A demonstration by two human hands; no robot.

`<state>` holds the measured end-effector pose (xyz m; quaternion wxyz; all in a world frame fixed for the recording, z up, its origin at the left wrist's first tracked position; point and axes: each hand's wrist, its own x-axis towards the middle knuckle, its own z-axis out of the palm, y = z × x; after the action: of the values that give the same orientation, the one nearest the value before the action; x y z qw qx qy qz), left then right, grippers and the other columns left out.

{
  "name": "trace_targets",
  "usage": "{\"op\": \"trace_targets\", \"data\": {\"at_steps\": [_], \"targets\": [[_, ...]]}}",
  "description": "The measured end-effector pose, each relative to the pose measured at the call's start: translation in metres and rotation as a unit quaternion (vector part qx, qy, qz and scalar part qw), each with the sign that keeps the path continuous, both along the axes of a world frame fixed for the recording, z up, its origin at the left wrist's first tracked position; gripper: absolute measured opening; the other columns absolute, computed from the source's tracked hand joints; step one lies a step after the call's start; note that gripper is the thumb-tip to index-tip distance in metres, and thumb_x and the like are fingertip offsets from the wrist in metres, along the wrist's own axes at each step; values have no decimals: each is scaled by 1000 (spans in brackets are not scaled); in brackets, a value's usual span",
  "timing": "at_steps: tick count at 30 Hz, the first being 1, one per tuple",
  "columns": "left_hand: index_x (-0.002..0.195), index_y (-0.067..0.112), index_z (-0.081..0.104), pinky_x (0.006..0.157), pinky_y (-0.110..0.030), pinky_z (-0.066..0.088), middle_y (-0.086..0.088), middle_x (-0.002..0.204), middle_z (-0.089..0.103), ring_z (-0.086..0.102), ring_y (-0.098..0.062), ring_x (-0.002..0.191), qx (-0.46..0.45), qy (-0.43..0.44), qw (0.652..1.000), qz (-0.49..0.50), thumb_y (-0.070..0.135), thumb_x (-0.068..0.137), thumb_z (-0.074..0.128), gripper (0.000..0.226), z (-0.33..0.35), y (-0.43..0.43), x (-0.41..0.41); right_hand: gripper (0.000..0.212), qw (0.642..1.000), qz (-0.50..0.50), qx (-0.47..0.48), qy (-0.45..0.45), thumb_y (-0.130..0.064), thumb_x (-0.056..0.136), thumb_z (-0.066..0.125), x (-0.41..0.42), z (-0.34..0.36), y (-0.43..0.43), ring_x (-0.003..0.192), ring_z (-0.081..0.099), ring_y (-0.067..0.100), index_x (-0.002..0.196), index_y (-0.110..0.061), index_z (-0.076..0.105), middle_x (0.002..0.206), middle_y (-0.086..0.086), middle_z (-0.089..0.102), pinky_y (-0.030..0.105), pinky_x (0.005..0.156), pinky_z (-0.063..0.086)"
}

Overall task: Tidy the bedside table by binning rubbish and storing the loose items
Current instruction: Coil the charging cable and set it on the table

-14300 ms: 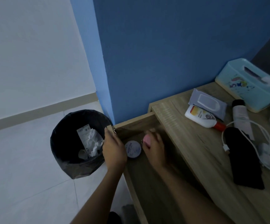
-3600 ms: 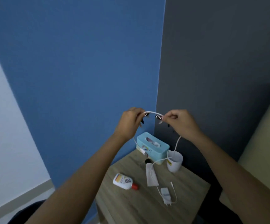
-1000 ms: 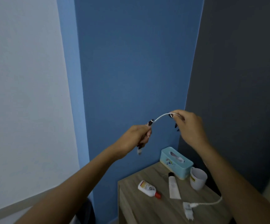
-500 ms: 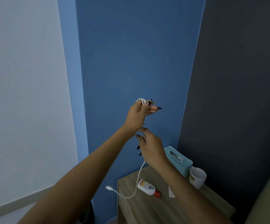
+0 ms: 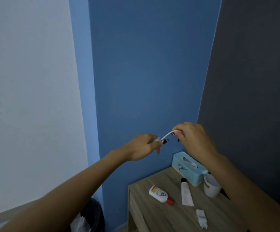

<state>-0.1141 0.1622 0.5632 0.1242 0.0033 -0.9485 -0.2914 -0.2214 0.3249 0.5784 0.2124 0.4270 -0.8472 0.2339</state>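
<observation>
The white cable point(image 5: 167, 135) is up in the air, high above the tabletop point(image 5: 152, 215), held between two hands. The left hand point(image 5: 142, 146) has its fingers curled in and pinches one end. The right hand point(image 5: 196, 139) pinches the cable a little way along with bent fingers. The short bit between the hands makes a small arch. I think the hands are holding it up like this to wind it into a neat loop, so it can be put away without getting tangled. The rest of the cable is hidden behind the hands and arm, so I cannot tell how much is wound.

Down on the tabletop lie the loose things waiting to be stored: one white bottle point(image 5: 159, 195) with a red cap lying on its side, one pale tube point(image 5: 186, 193) lying flat, and one white charger plug point(image 5: 201, 218) near the front. At the back, by the wall, stand one blue tissue box point(image 5: 186, 166) and one white mug point(image 5: 210, 186) just beside it. One black bin point(image 5: 92, 213) sits on the floor to the left of the table, with something white inside.
</observation>
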Motion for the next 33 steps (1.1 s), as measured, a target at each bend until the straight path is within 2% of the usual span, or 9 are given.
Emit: {"op": "trace_targets", "data": {"at_steps": [4,7,12,15,19,23,25,28,33], "targets": [[73,11,54,47,-19,32,3,50,38,33,-9,43,299,-33,947,-113,19,100,42,31,3,19,6,18,995,-28,-99,-14,-11,93,52,-23,-4,-2,72,62,27,92,-12,70,78,8,66,43,64,52],[80,6,57,51,-19,38,3,50,52,40,-9,43,455,27,874,-165,9,100,37,29,16,30,1,23,986,-56,-129,-93,-15,98,43,-24,-20,-9,67,60,31,91,-8,64,72,11,64,45,60,50],[105,0,60,74,-21,58,-4,86,75,71,-10,73,652,99,731,-177,-1,99,30,31,43,30,-14,25,965,-12,-157,-209,-24,101,37,13,-50,-42,55,50,14,80,-16,49,63,3,52,32,49,39],[120,-6,53,83,-22,56,-11,102,70,73,-12,85,688,132,694,-165,-4,99,27,33,41,25,-26,11,975,9,-103,-198,-24,101,35,41,-57,-63,58,52,11,98,-18,44,65,-2,52,31,55,42],[120,-6,52,87,-19,54,-13,113,66,70,-11,97,553,221,801,-71,-3,100,33,28,24,3,-39,15,982,32,-34,-185,-22,101,34,63,-60,-71,80,63,26,110,-17,45,89,9,63,40,67,51],[120,0,52,81,-11,47,-6,103,71,65,4,95,189,236,952,50,6,100,37,26,5,-27,-33,19,985,76,45,-149,-13,99,37,72,-58,-58,80,59,22,109,-16,52,89,2,58,31,63,42],[110,-2,53,78,-7,44,-8,86,72,64,5,81,60,214,972,71,0,97,32,25,-6,-39,-28,21,987,77,95,-104,-11,97,40,65,-47,-47,85,60,24,110,-14,55,92,4,57,30,65,40],[92,1,53,65,-25,44,-4,73,60,55,-10,63,15,163,985,55,1,96,31,22,-18,-41,-18,23,987,40,154,-23,-11,96,45,46,-20,-27,93,60,24,113,-14,59,101,6,60,33,74,45],[88,9,66,52,-23,35,8,54,41,37,-10,48,147,80,986,18,34,102,33,43,-22,-19,-6,19,990,-28,113,77,-13,95,47,9,5,-1,86,57,21,100,-19,65,91,0,64,37,72,50]]}}
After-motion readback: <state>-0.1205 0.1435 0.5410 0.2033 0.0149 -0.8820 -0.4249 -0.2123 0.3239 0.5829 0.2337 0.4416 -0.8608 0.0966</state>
